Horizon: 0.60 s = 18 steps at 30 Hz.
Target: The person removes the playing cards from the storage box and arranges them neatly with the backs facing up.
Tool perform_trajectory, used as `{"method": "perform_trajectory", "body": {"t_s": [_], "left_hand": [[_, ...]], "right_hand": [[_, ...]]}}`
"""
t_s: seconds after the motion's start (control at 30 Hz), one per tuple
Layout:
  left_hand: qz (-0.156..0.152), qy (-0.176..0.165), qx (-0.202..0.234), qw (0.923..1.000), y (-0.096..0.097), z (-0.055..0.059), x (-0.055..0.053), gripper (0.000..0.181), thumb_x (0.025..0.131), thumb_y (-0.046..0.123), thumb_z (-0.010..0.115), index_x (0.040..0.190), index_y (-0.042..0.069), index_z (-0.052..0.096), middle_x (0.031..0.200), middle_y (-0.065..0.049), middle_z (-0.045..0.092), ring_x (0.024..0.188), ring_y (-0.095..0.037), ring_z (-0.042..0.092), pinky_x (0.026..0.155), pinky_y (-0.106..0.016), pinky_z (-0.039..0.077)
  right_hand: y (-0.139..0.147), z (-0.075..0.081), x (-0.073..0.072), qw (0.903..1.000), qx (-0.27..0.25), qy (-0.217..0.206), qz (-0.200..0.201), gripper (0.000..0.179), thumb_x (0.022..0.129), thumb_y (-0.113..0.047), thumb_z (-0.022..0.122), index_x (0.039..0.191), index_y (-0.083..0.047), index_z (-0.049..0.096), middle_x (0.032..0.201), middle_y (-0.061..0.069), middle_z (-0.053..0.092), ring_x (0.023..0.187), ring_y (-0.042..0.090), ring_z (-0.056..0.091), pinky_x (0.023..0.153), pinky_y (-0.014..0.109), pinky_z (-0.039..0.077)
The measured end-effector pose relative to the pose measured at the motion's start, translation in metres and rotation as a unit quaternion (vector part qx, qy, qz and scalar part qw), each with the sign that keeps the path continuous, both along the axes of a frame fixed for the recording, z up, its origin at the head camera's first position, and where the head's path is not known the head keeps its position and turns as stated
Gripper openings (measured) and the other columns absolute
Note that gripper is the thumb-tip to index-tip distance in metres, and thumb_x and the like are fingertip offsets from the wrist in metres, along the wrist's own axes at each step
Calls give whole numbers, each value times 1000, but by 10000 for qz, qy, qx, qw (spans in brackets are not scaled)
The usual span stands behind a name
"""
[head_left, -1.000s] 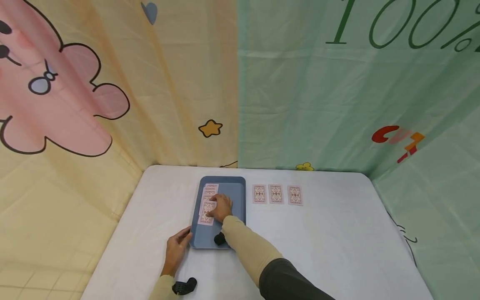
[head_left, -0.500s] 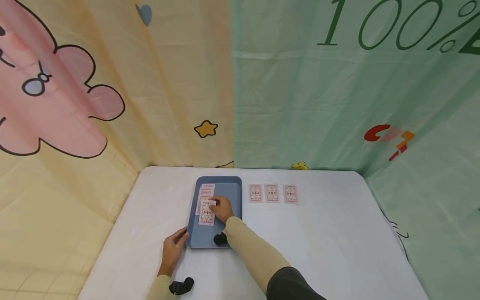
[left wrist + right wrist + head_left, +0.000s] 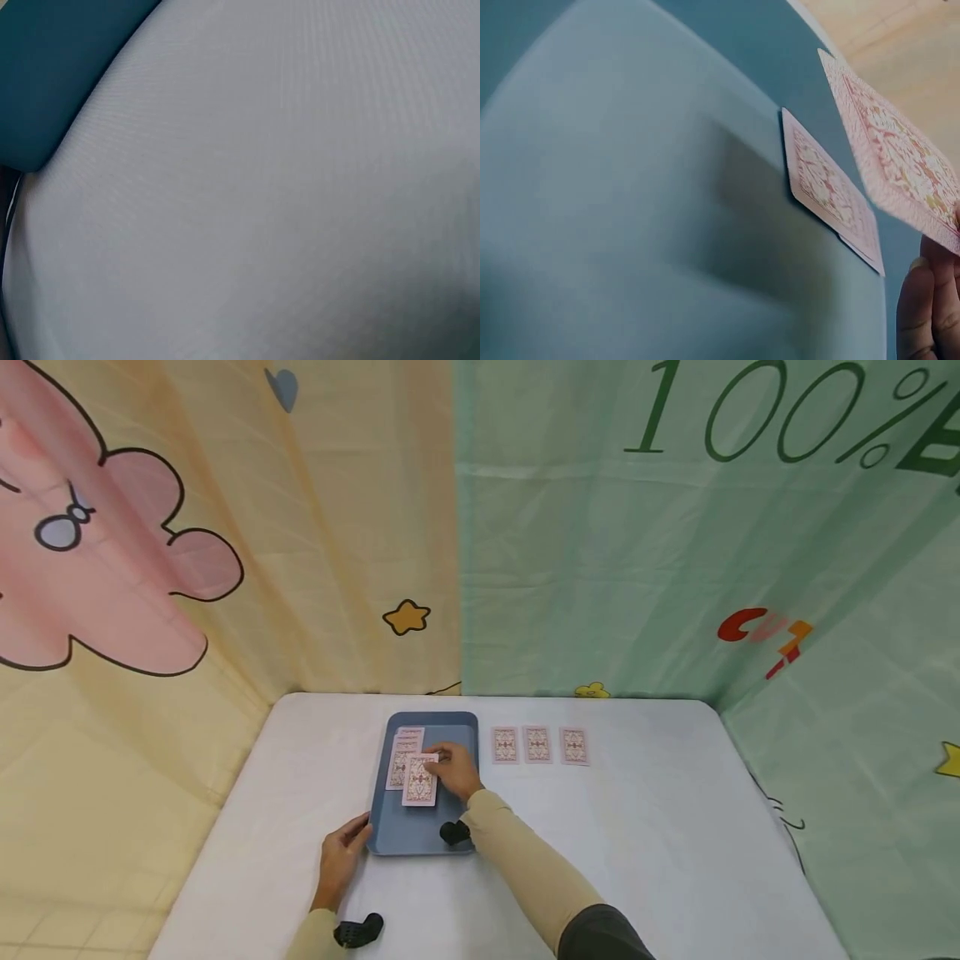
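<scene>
My right hand [image 3: 454, 768] pinches a playing card [image 3: 418, 783], held back-side up above the blue tray [image 3: 408, 843]. In the right wrist view this card [image 3: 904, 154] is lifted off the tray, with fingertips [image 3: 916, 296] at its edge. Under it, other overlapping playing cards [image 3: 398, 772] lie along the tray's left side. My left hand [image 3: 341, 858] rests against the tray's left edge near the front corner, thumb and fingers slightly apart. The left wrist view shows only the tray's corner [image 3: 45, 82] and the cloth, not the hand.
Three playing cards, a left one [image 3: 505, 746], a middle one [image 3: 537, 745] and a right one [image 3: 574, 747], lie face down in a row right of the tray. White cloth covers the table [image 3: 637, 843]. Printed curtains [image 3: 360, 543] stand behind and beside it.
My right hand has taken a card from the front end of the overlapping cards and lifted it, moving slightly right. The left hand stays at the tray's edge. The head view has shifted slightly.
</scene>
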<state>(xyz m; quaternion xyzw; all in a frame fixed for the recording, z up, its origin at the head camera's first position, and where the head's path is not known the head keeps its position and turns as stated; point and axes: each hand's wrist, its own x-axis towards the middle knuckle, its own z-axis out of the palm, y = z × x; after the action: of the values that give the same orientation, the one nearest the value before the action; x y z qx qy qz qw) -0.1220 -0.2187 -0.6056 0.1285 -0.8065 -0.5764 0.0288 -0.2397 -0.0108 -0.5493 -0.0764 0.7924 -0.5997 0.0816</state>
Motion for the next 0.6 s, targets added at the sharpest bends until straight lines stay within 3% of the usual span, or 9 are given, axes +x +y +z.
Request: {"method": "perform_trajectory", "body": {"t_s": [0.13,0.3,0.43,0.6], "left_hand": [[29,63,-4,10000,2,-1,-1,37,95,13,61,126,-7,59,125,-24,61,97,7,54,82,-4,39],[39,94,-114,9999,5,-1,1,34,95,9,61,124,-8,61,120,-23,63,100,-3,59,81,-6,40],[42,96,-163,9998,4,-1,1,34,95,11,61,124,-7,61,121,-23,63,106,-12,60,83,-6,40],[32,96,-117,9999,3,0,1,36,96,13,61,126,-6,60,123,-23,62,108,-14,59,83,-6,40]], "right_hand": [[14,4,-2,9999,42,-111,6,23,87,-6,70,110,-3,70,89,5,64,76,13,55,63,26,48],[31,3,-2,9998,-87,-104,-115,31,84,-4,73,113,3,67,82,6,66,75,14,52,62,26,47],[44,1,-3,9994,-201,-148,-250,27,82,-6,75,108,1,68,82,4,67,76,13,52,64,26,47],[59,-2,-5,9986,-355,-149,-358,24,82,-7,75,105,0,69,83,7,67,74,13,56,66,28,50]]}}
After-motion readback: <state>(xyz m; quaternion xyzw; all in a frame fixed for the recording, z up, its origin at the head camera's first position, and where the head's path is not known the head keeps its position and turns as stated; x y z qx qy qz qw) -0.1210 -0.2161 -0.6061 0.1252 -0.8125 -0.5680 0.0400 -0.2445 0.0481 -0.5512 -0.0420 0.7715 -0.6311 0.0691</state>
